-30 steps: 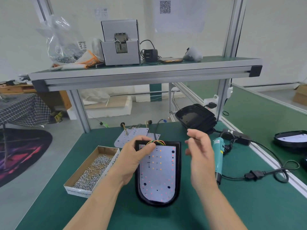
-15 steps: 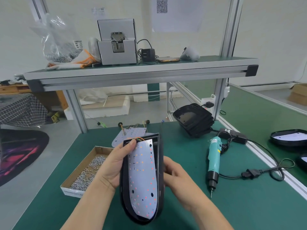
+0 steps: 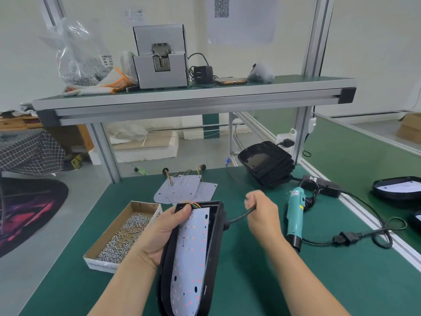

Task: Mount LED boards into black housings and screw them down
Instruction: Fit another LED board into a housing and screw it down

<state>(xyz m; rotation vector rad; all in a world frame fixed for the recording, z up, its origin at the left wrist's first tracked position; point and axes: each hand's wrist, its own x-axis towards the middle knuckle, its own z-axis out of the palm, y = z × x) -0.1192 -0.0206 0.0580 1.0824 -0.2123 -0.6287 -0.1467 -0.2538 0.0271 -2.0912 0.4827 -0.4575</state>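
Since half a second ago our right hand [image 3: 262,213] has come out from behind the black housing [image 3: 215,236] and now closes round the black cable [image 3: 239,217] leaving the housing's back, well apart from the left. Our left hand [image 3: 159,233] still grips the housing, tilted up on its side, thumb pressing the LED board [image 3: 191,247] that sits inside it. We judge that too hard a pull on the cable could lift the unscrewed board off its seat, since the screwdriver [image 3: 295,215] lies untouched on the table [image 3: 273,281].
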